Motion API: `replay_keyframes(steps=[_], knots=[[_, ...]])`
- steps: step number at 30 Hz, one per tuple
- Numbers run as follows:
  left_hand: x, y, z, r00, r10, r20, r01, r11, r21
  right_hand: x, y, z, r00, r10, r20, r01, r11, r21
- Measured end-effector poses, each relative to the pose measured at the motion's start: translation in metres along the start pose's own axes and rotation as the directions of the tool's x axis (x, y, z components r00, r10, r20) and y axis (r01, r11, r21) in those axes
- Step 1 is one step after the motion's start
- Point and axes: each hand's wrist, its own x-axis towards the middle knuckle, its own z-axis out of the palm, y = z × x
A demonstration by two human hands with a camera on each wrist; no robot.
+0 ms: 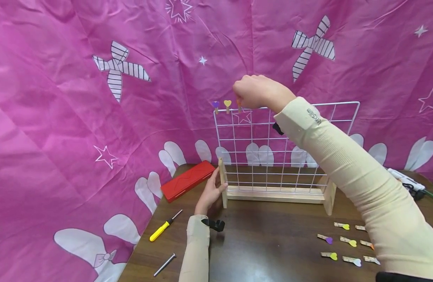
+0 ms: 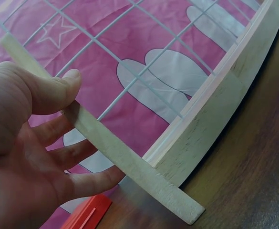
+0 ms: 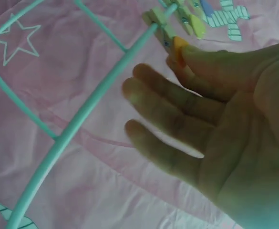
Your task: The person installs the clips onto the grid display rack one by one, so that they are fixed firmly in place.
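A white wire grid [image 1: 269, 151] stands upright in a wooden stand [image 1: 275, 196]. My left hand [image 1: 210, 194] grips the stand's left side post [image 2: 125, 160], thumb on one side and fingers behind. At the grid's top wire, my right hand [image 1: 260, 92] pinches a mini clothespin with an orange heart [image 3: 179, 49] between thumb and index finger; its other fingers are loosely spread. The clothespin's jaws are around the wire. Left of it, a yellow-heart clothespin [image 1: 228, 105] and a purple-heart clothespin [image 1: 215, 105] sit clipped on the same wire.
Several heart clothespins [image 1: 348, 241] lie at the table's right front, partly behind my right sleeve. A red case [image 1: 187, 181], a yellow-handled screwdriver [image 1: 161, 230] and a metal bolt [image 1: 165, 265] lie on the left. A white glue gun [image 1: 406, 179] is at the far right, before a pink curtain [image 1: 174, 105].
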Motion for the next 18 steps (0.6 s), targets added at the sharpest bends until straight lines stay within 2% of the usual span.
replay_keyframes(steps=[6, 11, 18], knots=[[0.000, -0.001, 0.001, 1.000, -0.003, -0.010, 0.004, 1.000, 0.026, -0.023, 0.006, 0.000, 0.993, 0.041, -0.113, -0.035, 0.998, 0.054], [-0.001, 0.001, 0.000, 1.000, -0.018, -0.005, 0.018, 0.999, 0.032, -0.052, 0.015, 0.009, 0.976, 0.023, -0.216, -0.004, 0.996, 0.085], [-0.002, 0.003, -0.002, 0.999, -0.037, -0.007, 0.037, 0.998, 0.056, -0.097, 0.024, 0.031, 0.943, -0.003, -0.334, 0.059, 0.985, 0.160]])
